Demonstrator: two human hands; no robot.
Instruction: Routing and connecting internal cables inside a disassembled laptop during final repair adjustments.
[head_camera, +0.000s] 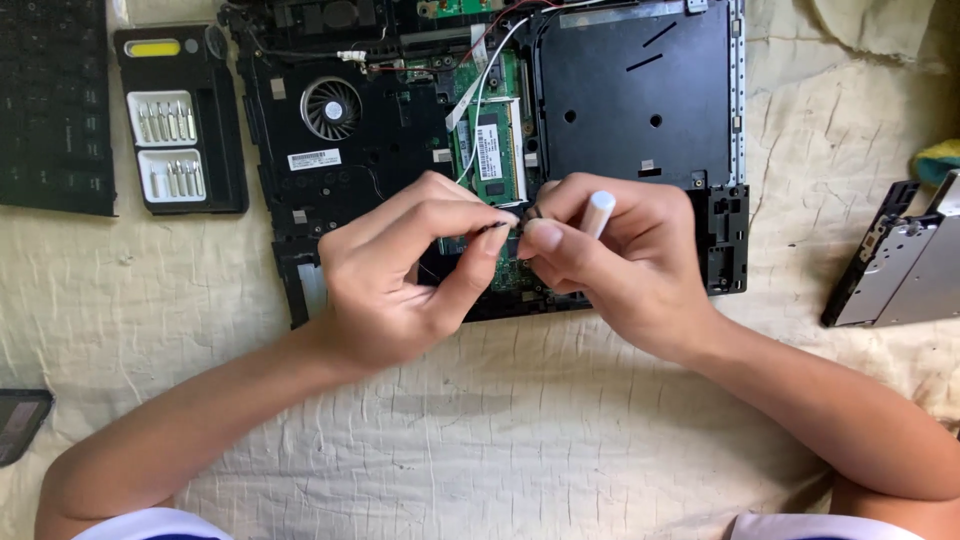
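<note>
An opened black laptop base (640, 100) lies on a cream cloth, with a round fan (331, 106) at its left and a green memory module (488, 152) in the middle. My left hand (400, 270) hovers over the front edge of the base, thumb and forefinger pinched on a tiny dark part. My right hand (620, 265) meets it fingertip to fingertip and grips a white-handled screwdriver (599, 212), whose tip is hidden between the fingers.
A black case of screwdriver bits (180, 120) lies left of the laptop, and a detached keyboard (55, 100) beyond it. A removed optical drive (900, 260) rests at the right edge. A dark object (20, 422) pokes in at lower left.
</note>
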